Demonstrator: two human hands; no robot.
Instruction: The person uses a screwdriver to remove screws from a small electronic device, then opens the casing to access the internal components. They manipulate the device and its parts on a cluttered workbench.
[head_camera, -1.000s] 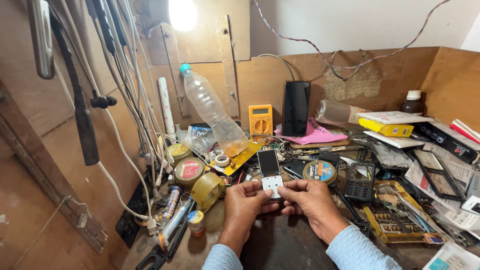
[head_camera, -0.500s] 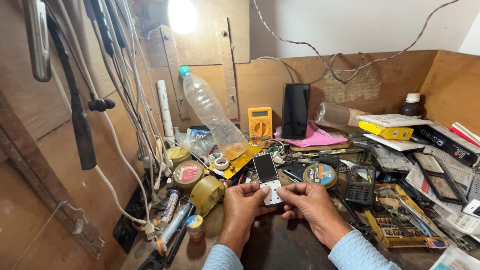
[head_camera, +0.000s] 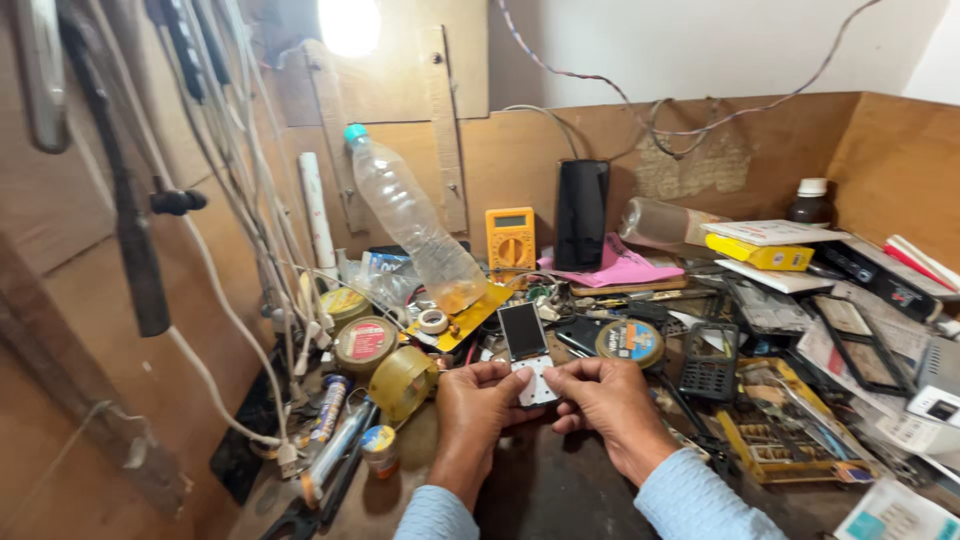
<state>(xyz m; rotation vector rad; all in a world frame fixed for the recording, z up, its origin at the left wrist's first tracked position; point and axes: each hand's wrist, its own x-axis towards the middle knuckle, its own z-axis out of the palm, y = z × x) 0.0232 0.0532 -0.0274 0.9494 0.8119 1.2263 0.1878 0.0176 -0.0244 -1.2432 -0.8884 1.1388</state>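
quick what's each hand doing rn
left hand: closed on the small phone, at its lower left edge
right hand: closed on the same phone, at its lower right edge

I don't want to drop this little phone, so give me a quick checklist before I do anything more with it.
1. Both hands on the small phone: ok, left hand and right hand grip its white keypad end.
2. Screen end free: ok, it sticks up uncovered above the fingertips.
3. Light: ok, lamp lit overhead.
4. Set-down space: not ok, the bench is bare only under the wrists.
5. Leaning plastic bottle: cannot tell whether it is steady.
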